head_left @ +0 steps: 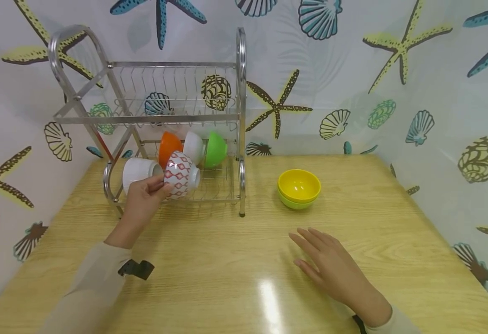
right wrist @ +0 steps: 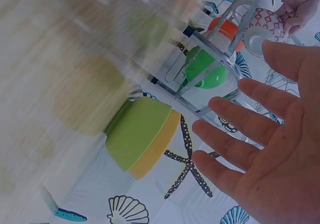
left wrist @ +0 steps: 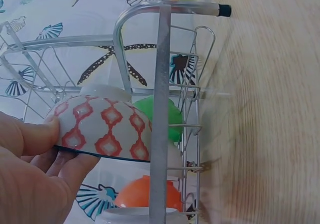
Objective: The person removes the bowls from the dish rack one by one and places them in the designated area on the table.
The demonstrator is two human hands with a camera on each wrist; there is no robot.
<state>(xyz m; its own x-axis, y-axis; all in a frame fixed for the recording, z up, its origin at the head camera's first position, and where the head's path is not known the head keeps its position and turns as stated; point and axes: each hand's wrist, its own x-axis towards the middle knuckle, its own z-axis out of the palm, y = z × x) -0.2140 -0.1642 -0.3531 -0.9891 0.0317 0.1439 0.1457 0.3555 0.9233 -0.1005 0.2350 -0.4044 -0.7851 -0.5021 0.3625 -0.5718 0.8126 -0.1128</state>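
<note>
1. Your left hand (head_left: 145,195) pinches the red-and-white patterned bowl (head_left: 178,175) at its rim, thumb on the outer wall and fingers curled at the rim's inner side.
2. That bowl is tipped on its side at the front of the dish rack's (head_left: 242,116) lower tier, its foot toward the right in the head view; you cannot tell whether it rests on the wires.
3. Just left of it, a white bowl (head_left: 137,172) lies sideways.
4. Behind it you have an orange bowl (head_left: 169,146), another white bowl (head_left: 192,146) and a green bowl (head_left: 216,150) in a row, all on their sides.
5. Your right hand (head_left: 331,260) is spread over the wooden table (head_left: 210,260), fingers straight.
6. Beyond those fingers, a yellow bowl (head_left: 299,183) sits nested in a light-green bowl (head_left: 296,204), both upright, right of the rack.
</note>
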